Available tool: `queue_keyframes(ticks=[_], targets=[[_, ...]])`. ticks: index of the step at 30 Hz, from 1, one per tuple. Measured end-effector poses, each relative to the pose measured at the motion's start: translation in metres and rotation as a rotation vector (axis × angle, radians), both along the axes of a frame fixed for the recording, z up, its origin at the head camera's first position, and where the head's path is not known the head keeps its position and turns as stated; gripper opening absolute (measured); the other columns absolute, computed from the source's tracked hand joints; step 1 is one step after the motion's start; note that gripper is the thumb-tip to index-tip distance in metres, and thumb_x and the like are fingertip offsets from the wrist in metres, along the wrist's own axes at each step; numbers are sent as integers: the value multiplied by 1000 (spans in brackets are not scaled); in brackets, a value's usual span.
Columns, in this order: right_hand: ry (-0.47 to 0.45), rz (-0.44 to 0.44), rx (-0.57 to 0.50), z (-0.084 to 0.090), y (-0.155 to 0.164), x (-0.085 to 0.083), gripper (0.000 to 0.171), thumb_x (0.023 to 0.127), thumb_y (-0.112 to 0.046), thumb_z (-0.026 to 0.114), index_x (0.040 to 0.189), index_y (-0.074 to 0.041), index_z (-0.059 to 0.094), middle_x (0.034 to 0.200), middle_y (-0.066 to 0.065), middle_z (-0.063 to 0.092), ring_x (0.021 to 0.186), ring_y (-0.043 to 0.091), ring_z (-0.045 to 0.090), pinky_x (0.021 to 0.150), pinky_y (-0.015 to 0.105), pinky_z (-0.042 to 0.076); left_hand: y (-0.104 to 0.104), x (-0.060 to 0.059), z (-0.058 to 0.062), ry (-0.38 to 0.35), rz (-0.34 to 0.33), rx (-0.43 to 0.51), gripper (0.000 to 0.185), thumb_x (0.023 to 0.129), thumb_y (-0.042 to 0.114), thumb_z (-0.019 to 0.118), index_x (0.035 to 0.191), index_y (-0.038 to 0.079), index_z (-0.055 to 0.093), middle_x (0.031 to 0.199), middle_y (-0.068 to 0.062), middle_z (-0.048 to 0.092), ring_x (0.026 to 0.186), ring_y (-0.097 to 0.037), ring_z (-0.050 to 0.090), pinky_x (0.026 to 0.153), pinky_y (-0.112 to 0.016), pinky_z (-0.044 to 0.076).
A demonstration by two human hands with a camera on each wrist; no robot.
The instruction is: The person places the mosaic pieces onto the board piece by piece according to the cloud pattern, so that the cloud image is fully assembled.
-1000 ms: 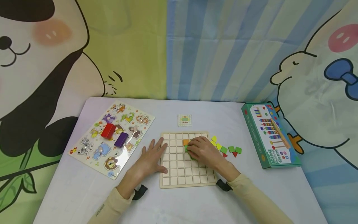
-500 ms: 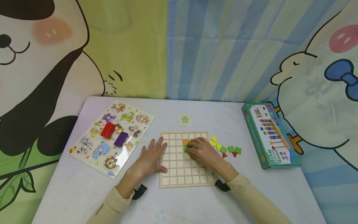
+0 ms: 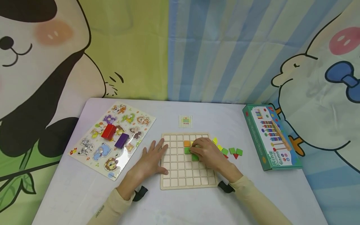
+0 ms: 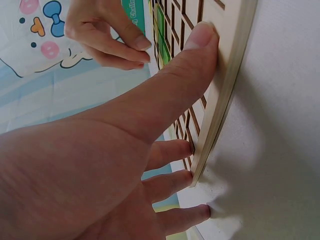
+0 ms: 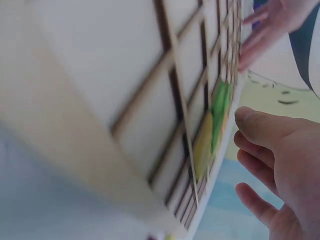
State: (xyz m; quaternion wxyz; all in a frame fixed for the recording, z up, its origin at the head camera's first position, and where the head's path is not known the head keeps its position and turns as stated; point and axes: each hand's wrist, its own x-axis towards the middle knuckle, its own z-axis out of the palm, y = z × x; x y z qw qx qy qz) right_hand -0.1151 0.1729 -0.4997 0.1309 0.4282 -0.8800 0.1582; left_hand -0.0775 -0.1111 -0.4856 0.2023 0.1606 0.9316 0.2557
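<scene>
Grid board lies flat on the table, and your left hand presses open-fingered on its left edge to steady it, while your right hand hovers over the green tiles, fingers loosely bent, clamped on nothing I can see

R hand hides grid cells.

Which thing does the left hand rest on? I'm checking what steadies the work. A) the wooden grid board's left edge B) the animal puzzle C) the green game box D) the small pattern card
A: the left hand lies flat, thumb on the wooden grid board at its left edge.
</scene>
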Motion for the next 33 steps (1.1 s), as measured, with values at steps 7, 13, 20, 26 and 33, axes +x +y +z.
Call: queue_keyframes(ticks=[7,13,20,26,33], targets=[[-1,-85,-36,8,32,-5,19,80,-5,83,99,-7,81,98,5,71,100,24,66,95,43,54,1,1,0,2,-7,-13,108,70,31,91,157,5,35,170,-17,12,155,-50,7,116,-78,11],[24,-141,-17,16,66,-7,24,76,-2,86,99,-5,80,99,7,71,99,25,65,91,45,54,1,1,3,0,-5,-5,106,70,30,91,156,3,35,170,-19,12,154,-51,8,116,-79,10],[31,-208,-15,24,107,-9,24,75,-1,86,98,-1,79,99,10,74,98,29,66,89,48,55,1,2,3,7,-13,-11,105,72,31,90,157,4,34,170,-18,11,154,-50,8,116,-78,11],[-8,-288,8,25,132,-3,24,76,-1,85,99,-1,79,99,10,76,99,28,68,91,48,55,0,0,0,10,-19,-23,107,73,34,89,158,5,32,171,-17,8,154,-50,6,116,-77,11],[-73,-314,50,20,148,8,27,75,0,86,101,-1,79,104,12,77,102,31,69,92,51,57,0,-1,0,15,-17,-21,107,72,34,89,158,4,32,171,-17,9,154,-50,7,116,-78,10]])
